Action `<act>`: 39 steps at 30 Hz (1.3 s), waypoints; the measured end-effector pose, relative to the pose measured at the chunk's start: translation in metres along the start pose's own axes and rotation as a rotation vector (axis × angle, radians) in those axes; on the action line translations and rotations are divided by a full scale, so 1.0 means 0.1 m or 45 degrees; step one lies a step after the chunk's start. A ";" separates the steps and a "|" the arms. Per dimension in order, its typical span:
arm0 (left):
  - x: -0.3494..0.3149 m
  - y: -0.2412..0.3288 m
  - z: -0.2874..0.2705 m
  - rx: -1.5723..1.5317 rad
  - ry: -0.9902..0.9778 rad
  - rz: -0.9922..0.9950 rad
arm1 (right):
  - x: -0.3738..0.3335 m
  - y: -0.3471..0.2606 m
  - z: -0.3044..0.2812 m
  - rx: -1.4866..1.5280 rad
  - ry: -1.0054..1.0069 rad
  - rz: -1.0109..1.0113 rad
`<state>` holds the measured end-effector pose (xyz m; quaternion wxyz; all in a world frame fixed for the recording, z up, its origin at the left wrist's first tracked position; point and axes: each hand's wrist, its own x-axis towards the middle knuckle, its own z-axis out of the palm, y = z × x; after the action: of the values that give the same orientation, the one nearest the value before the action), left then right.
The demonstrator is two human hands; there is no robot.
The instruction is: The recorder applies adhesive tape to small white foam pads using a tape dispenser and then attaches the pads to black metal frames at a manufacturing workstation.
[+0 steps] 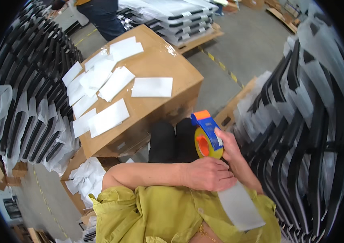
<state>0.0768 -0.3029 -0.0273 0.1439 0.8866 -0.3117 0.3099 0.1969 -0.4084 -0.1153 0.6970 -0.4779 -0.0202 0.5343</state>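
Note:
My right hand [230, 146] is wrapped round a tape dispenser [207, 131], blue with an orange tip and a yellow-edged roll with an orange hub. Just below the roll, my left hand [208, 174] is closed, reaching across my body. A white rectangular sheet [242, 208], thin and soft-looking, hangs from under its fingers against my yellow-green shirt. My left fingertips are partly hidden, so the exact grip on the sheet's upper end does not show. Several similar white sheets [151, 87] lie loosely spread on a large cardboard box [172, 60] in front of me.
Stacks of black curved frames [30, 81] in clear wrapping rise at the left, and more wrapped black frames [313, 133] stand close on my right. An open carton with crumpled white material [86, 178] sits at lower left. Beyond are a loaded pallet [202, 38] and another person [101, 16].

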 end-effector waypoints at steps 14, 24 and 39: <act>-0.90 -2.24 -0.54 1.208 -0.075 -1.165 | 0.03 0.12 -0.16 -0.207 0.070 -0.017; -1.45 -3.00 -0.24 1.210 -0.131 -1.549 | 0.26 0.08 -0.13 -0.297 0.116 0.006; -1.73 -3.05 -1.12 1.545 0.012 -1.471 | 0.29 0.02 -0.07 -0.321 0.063 0.023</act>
<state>0.1150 0.0603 -0.0713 -0.2209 0.8291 0.4131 0.3052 0.2118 -0.3910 -0.1345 0.6268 -0.5749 -0.0656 0.5218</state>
